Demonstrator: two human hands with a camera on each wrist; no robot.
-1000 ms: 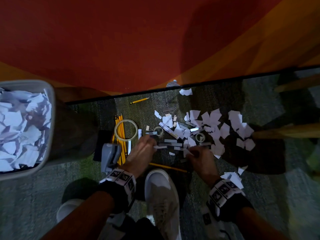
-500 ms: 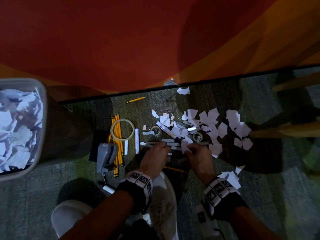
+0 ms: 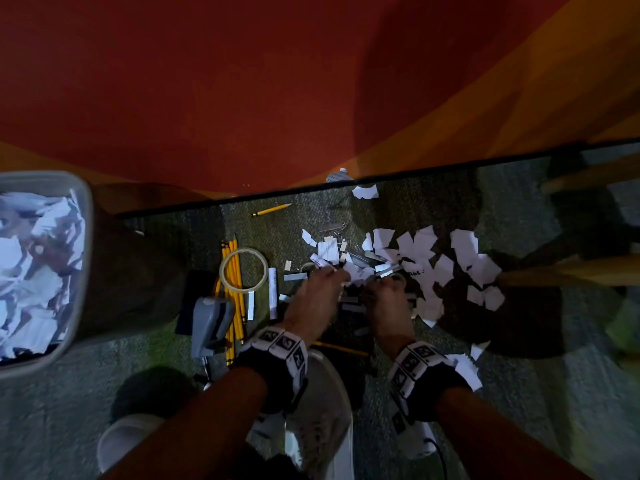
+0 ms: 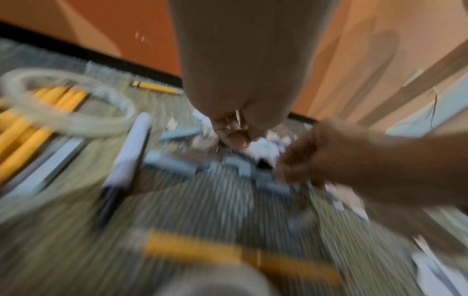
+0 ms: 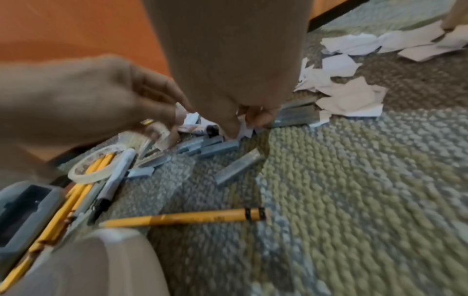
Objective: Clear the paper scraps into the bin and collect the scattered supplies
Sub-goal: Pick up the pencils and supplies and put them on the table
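White paper scraps (image 3: 433,258) lie scattered over the carpet right of my hands. My right hand (image 3: 382,280) is low in the pile, and its fingertips (image 5: 255,118) pinch a paper scrap (image 5: 244,129). My left hand (image 3: 337,275) reaches in beside it. Its curled fingers (image 5: 174,118) hold a small clear tape roll (image 5: 158,133). The left wrist view is blurred. Grey staple strips (image 5: 217,150) lie under and around both hands. The bin (image 3: 81,271) at far left is full of scraps.
Left of my hands lie a bundle of yellow pencils (image 3: 235,306), a large tape ring (image 3: 225,271), a white marker (image 3: 272,292) and a grey stapler (image 3: 209,320). One pencil (image 3: 272,209) lies by the wall, another (image 5: 182,217) by my shoe (image 3: 322,410). Wooden chair legs (image 3: 571,271) stand at right.
Both hands have moved forward into the pile of scraps and staple strips. The left hand shifted right, away from the tape ring and marker.
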